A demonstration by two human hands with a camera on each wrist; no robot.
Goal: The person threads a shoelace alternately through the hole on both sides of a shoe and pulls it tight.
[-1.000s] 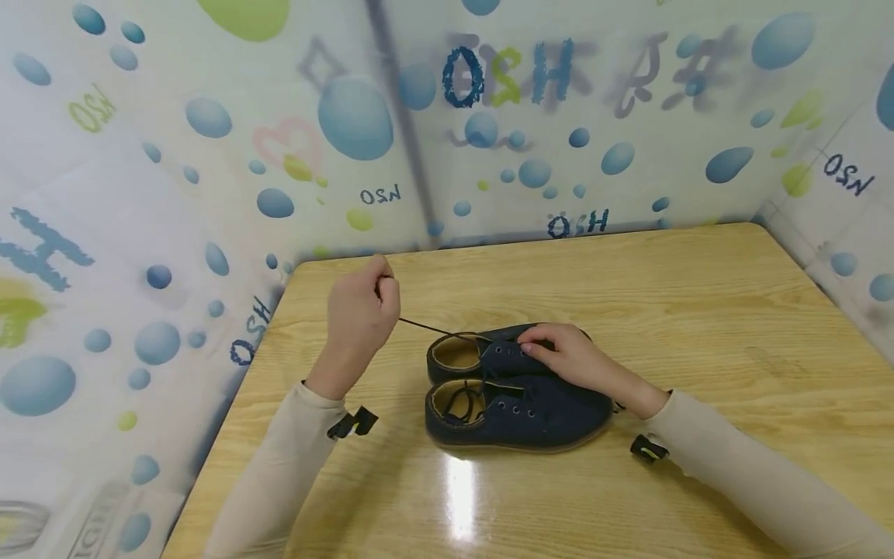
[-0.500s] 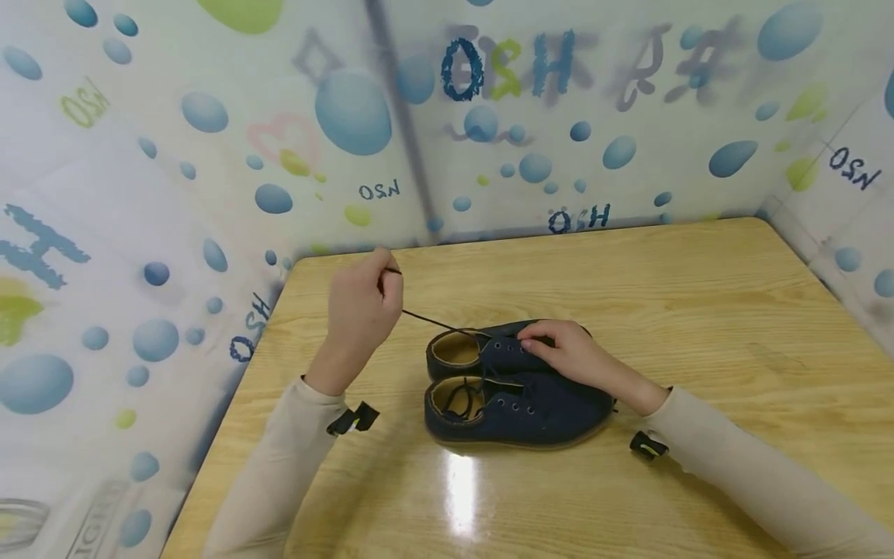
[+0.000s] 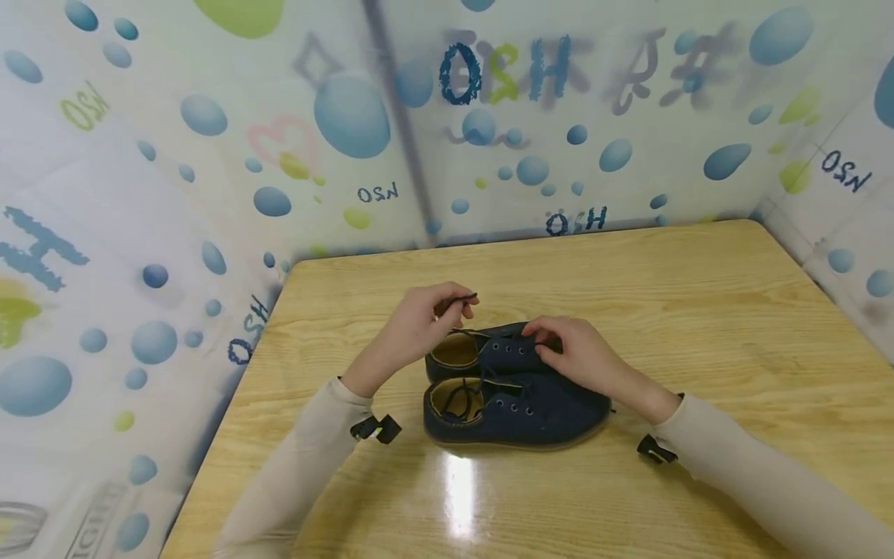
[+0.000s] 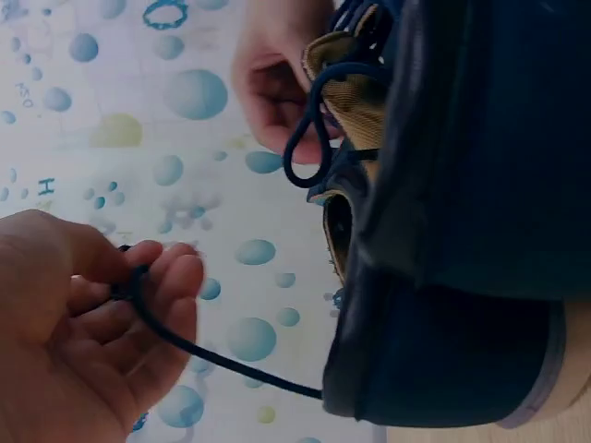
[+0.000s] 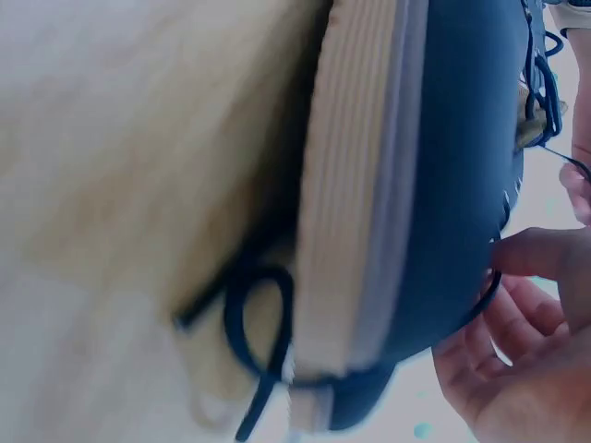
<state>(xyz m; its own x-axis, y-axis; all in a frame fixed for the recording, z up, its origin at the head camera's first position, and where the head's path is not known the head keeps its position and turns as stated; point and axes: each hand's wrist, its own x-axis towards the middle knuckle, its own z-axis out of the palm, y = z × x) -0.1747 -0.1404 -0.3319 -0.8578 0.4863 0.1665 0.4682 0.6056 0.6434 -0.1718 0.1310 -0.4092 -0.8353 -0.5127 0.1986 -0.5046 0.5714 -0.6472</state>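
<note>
Two navy lace-up shoes lie side by side on a wooden table, toes to the right. My left hand (image 3: 422,322) is raised over the heel of the far shoe (image 3: 504,362). Between its thumb and fingers it pinches a dark shoelace (image 4: 222,363), which runs slack to that shoe. My right hand (image 3: 583,359) is at the far shoe's eyelets, fingers curled and pinching a stretch of lace beside the shoe's upper (image 5: 462,185). The near shoe (image 3: 566,411) has bare metal eyelets, with a loose lace (image 3: 469,402) inside its opening.
The wooden table (image 3: 663,310) meets a wall (image 3: 559,132) printed with blue and green drops at its back and left. Loose lace ends (image 5: 259,323) trail over the table by the toe side. Black wrist cameras (image 3: 656,449) sit on both sleeves.
My left hand has come down and right from its taut pull, turning over, and the lace has gone slack. My right hand has shifted slightly, with a gap now showing between thumb and fingers.
</note>
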